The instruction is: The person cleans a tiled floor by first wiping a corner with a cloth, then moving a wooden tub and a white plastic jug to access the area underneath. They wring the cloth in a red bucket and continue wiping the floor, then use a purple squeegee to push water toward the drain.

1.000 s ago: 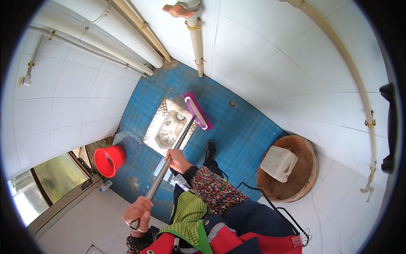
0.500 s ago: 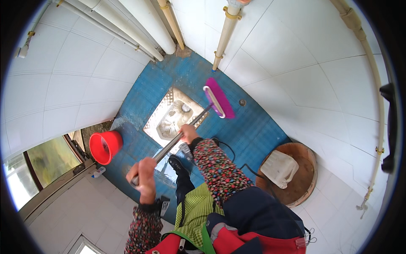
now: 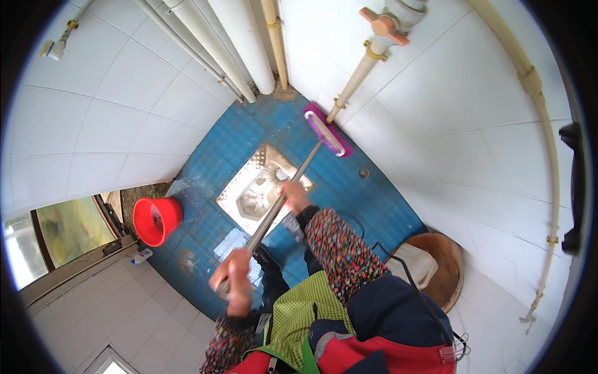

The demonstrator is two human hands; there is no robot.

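Both my hands grip the grey metal pole of a long-handled purple floor broom (image 3: 272, 216). My left hand (image 3: 235, 278), slightly blurred, is closed round the pole's near end. Farther up, my right hand (image 3: 295, 197) is wrapped round the middle of the pole, above the near right side of a dirty white squat toilet pan (image 3: 225, 198). The broom's head, purple with a pale rim, is at the far right edge of the blue floor (image 3: 218, 146), close to the foot of a beige pipe (image 3: 355, 85) by the wall.
At the left stands a red bucket (image 3: 142, 229), with a small white bottle (image 3: 141, 256) nearby. A round brown tub (image 3: 450, 269) holding a whitish plastic jug (image 3: 414, 264) sits at the right. White pipes (image 3: 240, 37) line the far corner. A drain (image 3: 364, 172) lies right of the pan.
The broom's head has moved away from me over the floor, up to the wall by the pipe foot. My left hand has shifted right with the pole. The view has shifted a little.
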